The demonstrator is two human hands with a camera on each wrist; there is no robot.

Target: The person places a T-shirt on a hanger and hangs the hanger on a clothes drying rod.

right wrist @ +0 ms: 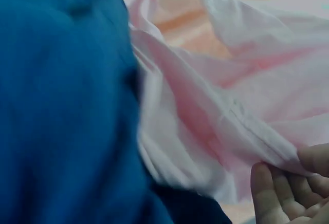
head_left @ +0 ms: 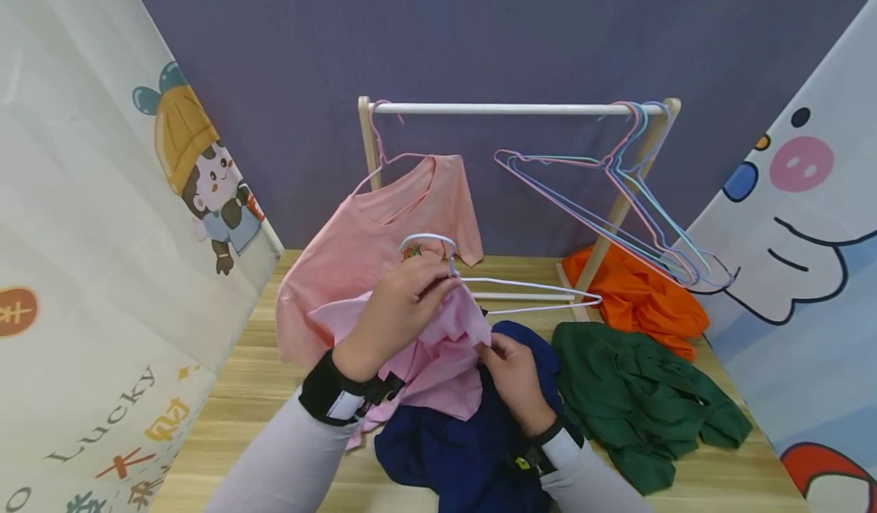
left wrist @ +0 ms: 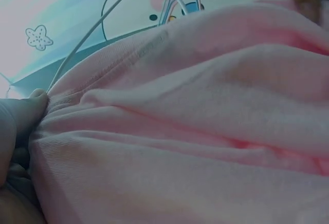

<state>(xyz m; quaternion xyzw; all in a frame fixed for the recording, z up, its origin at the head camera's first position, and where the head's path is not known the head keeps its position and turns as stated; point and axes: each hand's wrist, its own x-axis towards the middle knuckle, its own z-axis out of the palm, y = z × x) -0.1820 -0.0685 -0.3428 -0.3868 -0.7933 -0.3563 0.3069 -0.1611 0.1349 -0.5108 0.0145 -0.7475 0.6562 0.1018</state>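
One bunched navy cloth garment (head_left: 438,452) lies on a pale wooden table (head_left: 233,406), bare wood along its left edge. Over it hangs one light-pink soft-fabric garment (head_left: 445,383): the left hand (head_left: 400,304) curls its fingers around the gathered top beside the hook of one thin white hanger (head_left: 430,236); the right hand (head_left: 515,372) pinches an edge between thumb and fingers. Farther right lie one crumpled green garment (head_left: 644,395) and one orange garment (head_left: 630,300). Behind, a wooden rack with white rail (head_left: 493,109) carries one peach long-sleeved shirt (head_left: 393,220) left and at least three pastel hangers (head_left: 610,164) right, open rail between.

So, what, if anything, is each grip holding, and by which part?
The left grip holds the white hanger near its hook's base and gathered cloth of the lilac-pink garment; the right grip pinches that garment's edge.
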